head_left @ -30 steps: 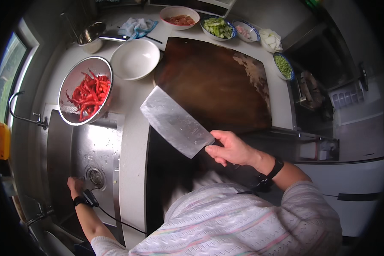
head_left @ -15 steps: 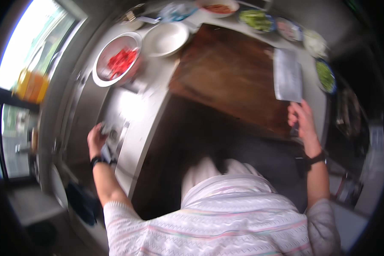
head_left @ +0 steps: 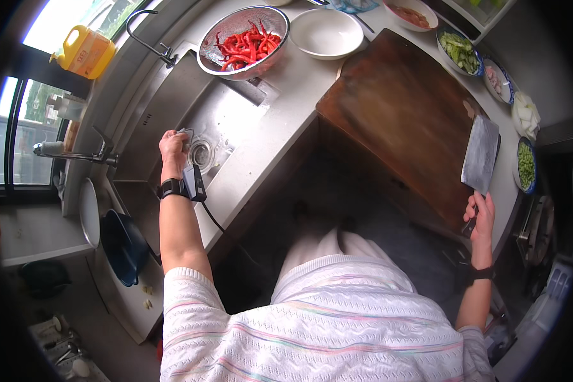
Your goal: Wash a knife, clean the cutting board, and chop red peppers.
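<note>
My left hand (head_left: 172,148) reaches down into the metal sink (head_left: 162,105), beside the round drain (head_left: 201,153). Its fingers are curled round a greyish bit that is too small to name. A small dark box with a cable (head_left: 195,183) sits at that wrist. On the right, my right hand (head_left: 483,213) is wrapped round the dark handle of a cleaver (head_left: 480,155). The broad blade points away from me, over the right edge of a brown wooden cutting board (head_left: 401,114).
A colander (head_left: 204,62) of red chillies and a white bowl (head_left: 326,34) stand behind. Along the far right edge are plates of sliced green vegetable (head_left: 458,51), pinkish pieces (head_left: 495,79), white slices (head_left: 525,116) and chopped greens (head_left: 526,165). Taps (head_left: 105,153) flank the sink.
My view has shifted, so the counter and board sit farther right and higher in the picture. The left hand stays by the drain, and the right still holds the cleaver at the board's edge.
</note>
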The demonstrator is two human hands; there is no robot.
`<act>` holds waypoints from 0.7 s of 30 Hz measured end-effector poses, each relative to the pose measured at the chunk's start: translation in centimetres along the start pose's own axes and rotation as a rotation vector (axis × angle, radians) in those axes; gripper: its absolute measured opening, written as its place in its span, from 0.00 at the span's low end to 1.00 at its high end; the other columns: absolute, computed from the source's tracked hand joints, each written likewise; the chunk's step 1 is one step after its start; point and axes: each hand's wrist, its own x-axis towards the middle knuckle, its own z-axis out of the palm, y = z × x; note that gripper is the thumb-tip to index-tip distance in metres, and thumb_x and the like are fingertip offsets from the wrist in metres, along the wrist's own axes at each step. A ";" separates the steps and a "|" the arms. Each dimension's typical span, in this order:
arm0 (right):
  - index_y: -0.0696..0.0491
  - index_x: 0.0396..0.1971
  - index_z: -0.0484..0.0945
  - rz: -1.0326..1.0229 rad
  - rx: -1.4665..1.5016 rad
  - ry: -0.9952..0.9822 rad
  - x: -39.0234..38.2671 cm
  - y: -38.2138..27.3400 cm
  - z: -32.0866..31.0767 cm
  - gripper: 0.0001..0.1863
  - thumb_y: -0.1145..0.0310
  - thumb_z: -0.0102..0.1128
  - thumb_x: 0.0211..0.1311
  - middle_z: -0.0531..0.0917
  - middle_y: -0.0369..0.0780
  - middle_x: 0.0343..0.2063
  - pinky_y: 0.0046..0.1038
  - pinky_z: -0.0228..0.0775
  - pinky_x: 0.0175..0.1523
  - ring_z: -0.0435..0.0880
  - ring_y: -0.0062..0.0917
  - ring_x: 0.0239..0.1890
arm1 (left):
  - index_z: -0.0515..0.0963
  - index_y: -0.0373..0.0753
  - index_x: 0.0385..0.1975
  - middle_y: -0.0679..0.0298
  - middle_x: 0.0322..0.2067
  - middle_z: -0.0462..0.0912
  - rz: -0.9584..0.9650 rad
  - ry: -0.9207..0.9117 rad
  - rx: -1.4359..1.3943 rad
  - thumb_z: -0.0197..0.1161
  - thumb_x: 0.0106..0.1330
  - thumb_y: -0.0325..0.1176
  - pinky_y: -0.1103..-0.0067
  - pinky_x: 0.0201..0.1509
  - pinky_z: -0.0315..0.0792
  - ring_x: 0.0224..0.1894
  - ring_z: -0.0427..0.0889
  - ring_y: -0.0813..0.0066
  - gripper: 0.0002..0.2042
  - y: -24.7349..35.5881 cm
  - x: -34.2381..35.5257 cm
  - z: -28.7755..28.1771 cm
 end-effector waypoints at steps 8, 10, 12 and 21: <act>0.50 0.37 0.67 0.015 -0.001 0.049 0.0 0.1 -0.4 0.06 0.68 0.53 0.63 0.68 0.31 0.21 0.17 0.58 0.17 0.64 0.11 0.15 | 0.74 0.42 0.34 0.68 0.27 0.80 0.151 -0.415 -0.100 0.64 0.58 0.29 0.85 0.14 0.59 0.22 0.77 0.80 0.07 6.0 -0.2 0.4; 0.50 0.37 0.67 0.018 0.011 0.051 -0.9 -0.7 -0.3 0.06 0.68 0.53 0.63 0.69 0.31 0.21 0.17 0.57 0.17 0.63 0.12 0.14 | 0.76 0.39 0.35 0.67 0.28 0.80 0.128 -0.568 0.018 0.59 0.62 0.34 0.81 0.20 0.68 0.24 0.78 0.80 0.07 6.0 -0.2 0.3; 0.49 0.37 0.68 0.058 0.065 0.008 0.0 -0.2 -0.2 0.07 0.68 0.54 0.63 0.69 0.31 0.21 0.17 0.56 0.17 0.63 0.12 0.14 | 0.78 0.34 0.33 0.58 0.31 0.82 0.450 -0.419 0.869 0.59 0.57 0.38 0.70 0.33 0.75 0.31 0.82 0.65 0.13 1.5 5.3 -5.3; 0.52 0.36 0.69 0.012 0.101 -0.029 -0.8 -1.0 1.0 0.07 0.69 0.55 0.61 0.70 0.32 0.20 0.19 0.61 0.17 0.66 0.13 0.14 | 0.79 0.37 0.39 0.60 0.32 0.82 0.730 -0.111 0.591 0.60 0.52 0.29 0.76 0.42 0.72 0.33 0.80 0.69 0.13 2.3 -2.6 3.7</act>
